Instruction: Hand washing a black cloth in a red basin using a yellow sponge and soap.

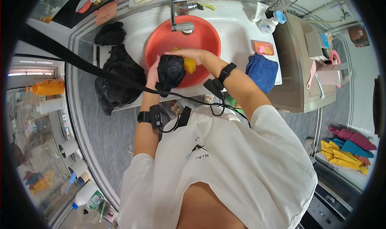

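Over the near part of a red basin point(155, 36), my two hands press together on a bunched black cloth point(171, 71). My left hand point(152, 74) is closed against the bundle's left side. From the right, my right hand point(187, 53) curves over its top. A yellow piece point(189, 64) sticks out between the bundle and my right palm; whether it is a sponge or a cloth I cannot tell. Part of the black cloth hangs below my left wrist. My fingertips are partly hidden by the bundle.
The basin stands in a white sink point(237, 32) under a chrome faucet point(183, 27). More black fabric point(120, 74) lies on the left edge. At right are a blue cloth point(262, 73), a soap tray point(263, 48) and a pump bottle point(268, 25). A black strap crosses the view.
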{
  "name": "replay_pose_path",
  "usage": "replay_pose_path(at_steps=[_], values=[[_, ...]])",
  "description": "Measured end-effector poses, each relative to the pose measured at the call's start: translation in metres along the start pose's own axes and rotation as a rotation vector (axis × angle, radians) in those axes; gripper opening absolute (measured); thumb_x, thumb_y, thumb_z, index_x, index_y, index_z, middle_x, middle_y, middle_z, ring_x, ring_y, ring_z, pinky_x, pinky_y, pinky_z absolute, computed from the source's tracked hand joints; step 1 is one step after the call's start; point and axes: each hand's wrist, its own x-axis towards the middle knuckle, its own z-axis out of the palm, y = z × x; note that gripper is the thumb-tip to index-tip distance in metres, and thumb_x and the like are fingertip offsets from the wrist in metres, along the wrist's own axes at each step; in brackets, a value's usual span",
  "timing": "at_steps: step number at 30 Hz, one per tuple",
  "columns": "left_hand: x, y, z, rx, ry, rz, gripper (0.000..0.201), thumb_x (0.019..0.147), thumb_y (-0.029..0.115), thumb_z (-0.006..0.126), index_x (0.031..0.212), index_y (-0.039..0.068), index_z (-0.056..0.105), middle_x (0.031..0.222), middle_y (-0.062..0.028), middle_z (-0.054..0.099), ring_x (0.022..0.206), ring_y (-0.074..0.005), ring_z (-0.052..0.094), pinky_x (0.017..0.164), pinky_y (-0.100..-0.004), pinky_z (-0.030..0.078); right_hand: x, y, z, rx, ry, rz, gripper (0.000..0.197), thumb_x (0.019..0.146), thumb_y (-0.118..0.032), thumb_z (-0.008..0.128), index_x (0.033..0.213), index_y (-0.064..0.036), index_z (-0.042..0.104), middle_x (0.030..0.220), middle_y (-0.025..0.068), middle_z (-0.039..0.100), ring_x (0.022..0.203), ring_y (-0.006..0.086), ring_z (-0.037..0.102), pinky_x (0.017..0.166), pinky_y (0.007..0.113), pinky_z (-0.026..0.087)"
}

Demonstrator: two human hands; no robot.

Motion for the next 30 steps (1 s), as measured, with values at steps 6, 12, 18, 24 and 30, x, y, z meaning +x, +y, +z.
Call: replay_pose_path(at_steps=[6,12,18,24,30], values=[[-0.02,0.023,0.058,0.292,0.05,-0.061,0.051,0.092,0.05,0.043,0.11,0.005,0.057,0.104,-0.008,0.064,0.089,-0.0165,0.064,0.076,-0.0303,0.053,0.0,0.035,0.003,0.558,-0.101,-0.16,0.032,0.087,-0.021,0.057,0.116,-0.0107,0.052,0.11,0.0066,0.059,0.1,0.0211,0.059,0.085,0.037,0.05],[-0.031,0.035,0.073,0.493,0.164,-0.011,0.062,0.087,0.054,0.05,0.116,0.0,0.054,0.102,-0.0087,0.064,0.083,-0.0151,0.065,0.071,-0.0262,0.053,-0.014,0.023,0.013,0.456,-0.011,-0.359,0.045,0.077,-0.008,0.06,0.12,-0.0149,0.05,0.108,0.0064,0.057,0.097,0.0231,0.059,0.084,0.04,0.05],[-0.023,0.018,0.047,0.364,0.489,0.308,0.07,0.085,0.057,0.051,0.119,-0.004,0.051,0.11,-0.0131,0.06,0.094,-0.0179,0.062,0.077,-0.0285,0.051,-0.007,0.01,0.028,0.573,-0.027,-0.376,0.053,0.07,-0.004,0.058,0.121,-0.015,0.049,0.109,0.0066,0.056,0.1,0.0237,0.056,0.086,0.042,0.048],[-0.056,-0.009,0.069,-0.293,0.067,0.322,0.069,0.086,0.066,0.037,0.121,0.008,0.052,0.114,-0.0079,0.059,0.108,-0.0228,0.056,0.096,-0.0385,0.042,-0.016,-0.009,0.068,0.387,0.036,-0.577,0.057,0.066,0.002,0.059,0.12,-0.013,0.047,0.112,0.0058,0.051,0.102,0.0238,0.054,0.088,0.038,0.046],[-0.018,-0.018,0.01,-0.439,0.119,0.454,0.039,0.089,0.044,0.05,0.103,0.009,0.06,0.103,-0.0074,0.064,0.102,-0.0227,0.059,0.091,-0.0399,0.046,-0.016,-0.003,0.11,-1.065,0.605,-0.624,0.059,0.062,0.0,0.064,0.117,-0.013,0.047,0.106,0.0154,0.049,0.103,0.0342,0.05,0.09,0.038,0.042]])
